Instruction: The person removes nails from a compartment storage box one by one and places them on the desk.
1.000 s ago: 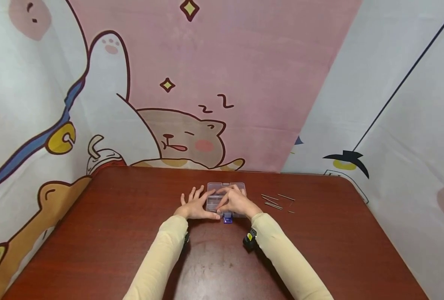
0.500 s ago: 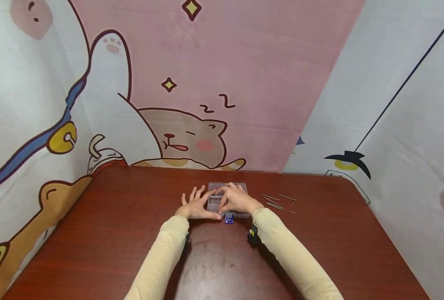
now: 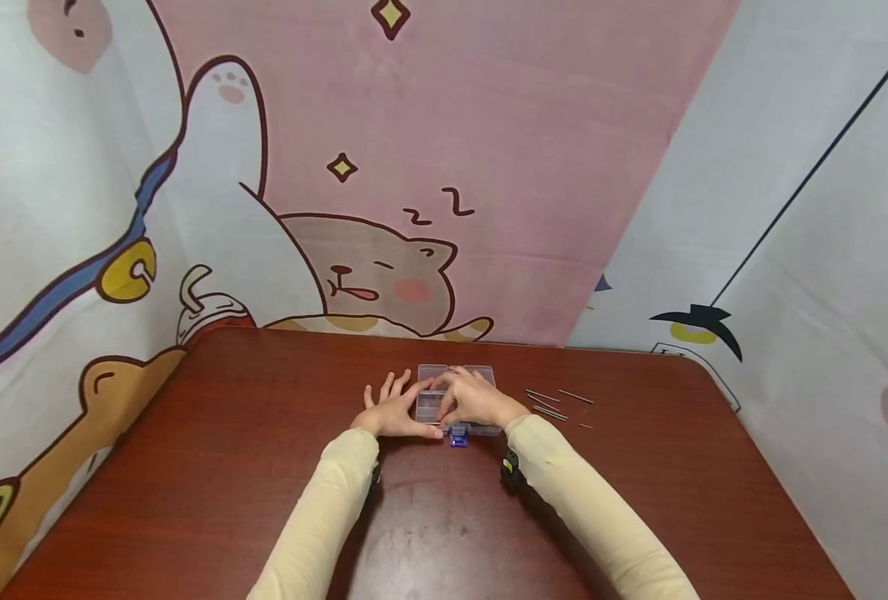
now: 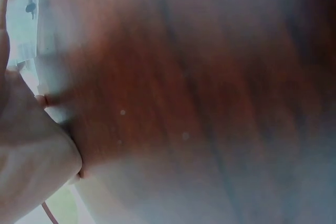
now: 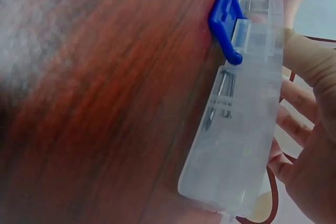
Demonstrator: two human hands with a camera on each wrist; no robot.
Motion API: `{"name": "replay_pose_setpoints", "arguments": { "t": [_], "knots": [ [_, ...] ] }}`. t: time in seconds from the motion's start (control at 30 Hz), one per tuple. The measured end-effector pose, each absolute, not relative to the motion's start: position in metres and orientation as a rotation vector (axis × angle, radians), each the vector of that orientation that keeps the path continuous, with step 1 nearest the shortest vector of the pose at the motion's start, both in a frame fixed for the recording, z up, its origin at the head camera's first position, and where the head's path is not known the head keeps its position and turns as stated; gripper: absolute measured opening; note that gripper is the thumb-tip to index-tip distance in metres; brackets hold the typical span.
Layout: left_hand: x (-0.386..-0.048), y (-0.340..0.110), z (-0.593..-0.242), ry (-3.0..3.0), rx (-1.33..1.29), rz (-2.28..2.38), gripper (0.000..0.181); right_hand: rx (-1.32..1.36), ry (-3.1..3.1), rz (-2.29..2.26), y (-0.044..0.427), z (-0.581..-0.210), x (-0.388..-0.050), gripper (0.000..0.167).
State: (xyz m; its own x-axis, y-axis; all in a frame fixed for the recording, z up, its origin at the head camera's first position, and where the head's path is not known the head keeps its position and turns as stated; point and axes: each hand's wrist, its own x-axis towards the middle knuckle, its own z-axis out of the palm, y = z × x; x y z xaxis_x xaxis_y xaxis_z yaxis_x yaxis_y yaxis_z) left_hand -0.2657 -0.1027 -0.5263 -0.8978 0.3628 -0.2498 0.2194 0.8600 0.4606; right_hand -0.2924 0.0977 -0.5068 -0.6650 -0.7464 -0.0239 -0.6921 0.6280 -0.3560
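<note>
A clear compartment box [image 3: 430,402] lies on the table under both hands, its blue latch [image 3: 459,437] at the near side. My left hand [image 3: 394,416] holds the box's left part between thumb and index finger, the other fingers spread out beside it. My right hand [image 3: 479,402] is over the compartments with thumb and index finger bent towards each other; whether anything is between them is hidden. In the right wrist view thin metal pins [image 5: 226,93] show through the box wall [image 5: 231,156]. A pin [image 4: 30,6] is visible at the left edge of the left wrist view.
Several thin metal pins [image 3: 547,412] lie loose on the table to the right of the box, beyond my right wrist. The brown table [image 3: 226,467] meets a printed cloth backdrop [image 3: 526,167] at its far edge.
The head view has shifted slightly. My right hand's fingertips have moved a little to the right over the box, while my left hand keeps its place on it.
</note>
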Motion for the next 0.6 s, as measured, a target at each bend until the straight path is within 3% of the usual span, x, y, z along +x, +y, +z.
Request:
{"name": "replay_pose_setpoints", "arguments": {
  "t": [0.6],
  "knots": [
    [-0.2674,-0.1041,-0.5229,2.677,0.447,0.601,0.098,-1.283,2.536,-0.693,0.1070,-0.5119,-0.2955,0.004]
  ]
}}
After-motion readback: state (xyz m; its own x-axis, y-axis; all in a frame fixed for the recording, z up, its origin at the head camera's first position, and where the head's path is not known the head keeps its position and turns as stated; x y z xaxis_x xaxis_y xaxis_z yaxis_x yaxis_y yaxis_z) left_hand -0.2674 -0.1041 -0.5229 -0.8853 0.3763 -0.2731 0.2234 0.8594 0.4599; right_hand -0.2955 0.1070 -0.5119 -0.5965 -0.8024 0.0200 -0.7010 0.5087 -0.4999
